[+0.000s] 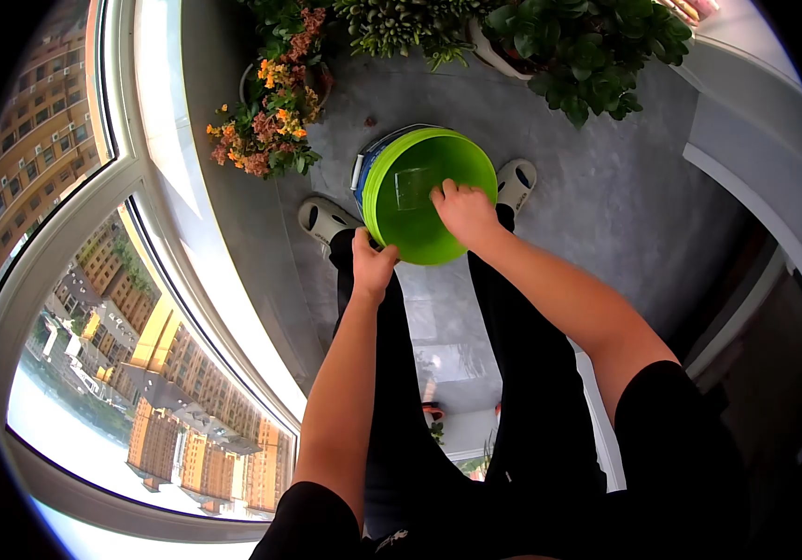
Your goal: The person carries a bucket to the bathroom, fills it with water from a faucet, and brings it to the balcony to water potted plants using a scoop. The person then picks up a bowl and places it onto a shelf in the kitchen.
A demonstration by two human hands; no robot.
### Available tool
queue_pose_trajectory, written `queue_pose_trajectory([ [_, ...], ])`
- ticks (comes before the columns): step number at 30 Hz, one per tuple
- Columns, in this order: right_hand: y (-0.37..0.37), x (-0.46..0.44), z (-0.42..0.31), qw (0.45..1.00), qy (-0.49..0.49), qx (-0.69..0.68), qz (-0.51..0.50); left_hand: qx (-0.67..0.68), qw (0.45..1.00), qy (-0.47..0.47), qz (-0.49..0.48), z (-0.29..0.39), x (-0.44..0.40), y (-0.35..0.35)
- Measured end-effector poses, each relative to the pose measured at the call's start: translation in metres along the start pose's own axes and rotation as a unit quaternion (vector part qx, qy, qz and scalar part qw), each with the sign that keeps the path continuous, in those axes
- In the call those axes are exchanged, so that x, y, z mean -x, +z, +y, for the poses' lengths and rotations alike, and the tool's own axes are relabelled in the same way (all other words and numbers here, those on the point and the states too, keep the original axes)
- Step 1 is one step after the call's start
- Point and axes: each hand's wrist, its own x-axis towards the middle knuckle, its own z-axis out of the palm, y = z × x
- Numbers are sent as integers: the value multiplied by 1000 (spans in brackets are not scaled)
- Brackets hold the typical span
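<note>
Nearest are the two black cloth trouser legs [545,401], spread wide, with bare arms reaching down between them. The left hand [375,269] seems to pinch the near left edge of a bright green, round bucket [410,238] that looks like plastic, with the thumb by the inside and the fingers by the outside. The right hand [468,213] is over the bucket's open top, toward its right side, with its fingers curled in; I cannot tell if they hold anything. The green bucket is between the feet, its open top turned up toward the person. A pale square outline [412,189] shows inside it, and I cannot tell if that is water shining or a mark. The bucket should be light if there is little in it, and heavy if there is water. Its wall is probably a bit bendy, smooth, slippery when wet, and not easy to break. The thick rim looks like the best place to hold, one hand on each side. Just behind its far left edge peeks a dark blue, round container [370,157] with a white grip. Farther off, orange and pink flowers [275,121] stand on the grey tiled floor [597,205].
</note>
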Motion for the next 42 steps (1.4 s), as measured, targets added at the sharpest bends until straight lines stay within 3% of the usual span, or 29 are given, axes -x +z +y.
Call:
queue_pose_trajectory([
  [3, 20, -2, 15, 999, 23, 40, 13, 17, 999, -16, -30, 8, -11, 6],
  [6, 38, 1, 17, 996, 54, 24, -73, -4, 998, -17, -60, 9, -32, 10],
  [9, 50, 9, 23, 990, 54, -46, -121, -61, 993, -22, -96, 6, -62, 7],
  [12, 45, 17, 36, 968, 136, -160, -140, -208, 948, -73, -229, 13, -95, -14],
  [15, 32, 26, 51, 938, 174, -265, -143, -170, 944, -122, -253, 84, -108, -19],
  [17, 22, 29, 60, 908, 188, -337, -164, -102, 982, -69, -146, 100, -143, -21],
  [19, 12, 37, 66, 889, 191, -383, -163, -114, 993, -18, 28, 79, -204, -17],
  [23, 5, 55, 80, 829, 207, -500, -140, 22, 996, -78, 31, 37, -297, -4],
  [25, 1, 64, 90, 833, 196, -501, -131, 150, 986, -56, 37, 21, -336, 0],
  [26, -1, 67, 96, 836, 181, -503, -124, 146, 987, -57, 34, 17, -342, -2],
  [27, -5, 70, 102, 833, 186, -505, -125, -68, 995, 48, 61, 13, -343, -9],
  [28, -10, 74, 109, 804, 201, -534, -164, -279, 945, 151, 83, 10, -341, -20],
  [29, -14, 79, 113, 773, 215, -562, -201, -472, 840, 250, 97, 12, -338, -32],
  [30, -13, 87, 116, 771, 228, -562, -196, -635, 685, 343, 99, 17, -338, -39],
  [31, -9, 98, 121, 753, 213, -596, -181, -234, 916, 320, 67, -8, -357, -56],
  [32, -11, 110, 128, 735, 197, -628, -162, 212, 954, 213, 13, -33, -375, -63],
  [34, -25, 128, 133, 717, 220, -646, -144, 116, 981, 82, 129, 61, -239, 12],
  [37, -45, 154, 137, 679, 235, -685, -123, -28, 989, 127, 68, 113, -160, 43],
  [40, -63, 182, 137, 608, 278, -734, -120, -200, 930, 304, -41, 166, -99, 92],
  [42, -67, 201, 135, 570, 302, -757, -102, -243, 910, 326, -82, 204, -74, 142],
])
